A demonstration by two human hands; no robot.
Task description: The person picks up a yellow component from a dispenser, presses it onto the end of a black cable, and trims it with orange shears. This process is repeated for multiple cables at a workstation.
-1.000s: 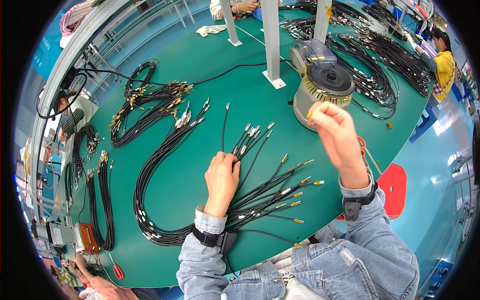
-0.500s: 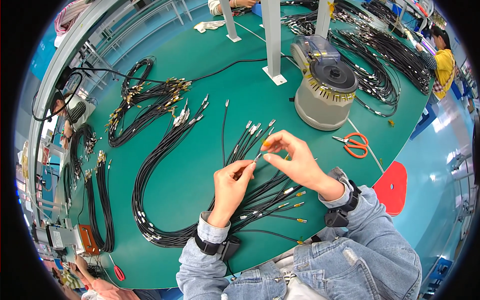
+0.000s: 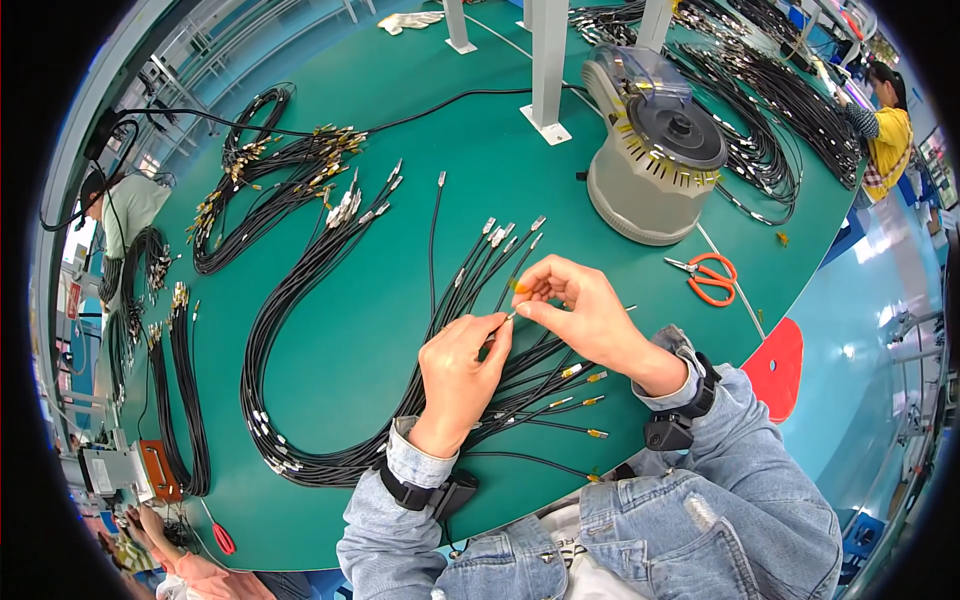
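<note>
My left hand (image 3: 458,375) is closed in a pinch on the metal-tipped end of a black cable, above the middle of the bench. Facing it, my right hand (image 3: 585,312) has its thumb at the same cable tip, with its fingers curled. A small strip of translucent yellow tape (image 3: 519,286) sits at the right fingertips. Beneath both hands runs a U-shaped bundle of black cables (image 3: 262,365) with metal end connectors. Several ends at its right side carry yellow tape. My left fingers hide most of the held cable.
A grey round tape dispenser (image 3: 650,190) stands behind my right hand, beside a metal post (image 3: 547,80). Orange-handled cutters (image 3: 708,279) lie to its right. More cable bundles (image 3: 290,200) cover the left and far right of the green bench (image 3: 340,540). A red stool (image 3: 782,375) is at right.
My right thumb has come in to the cable tip, and the two hands are closer together. The whole view has shifted slightly.
</note>
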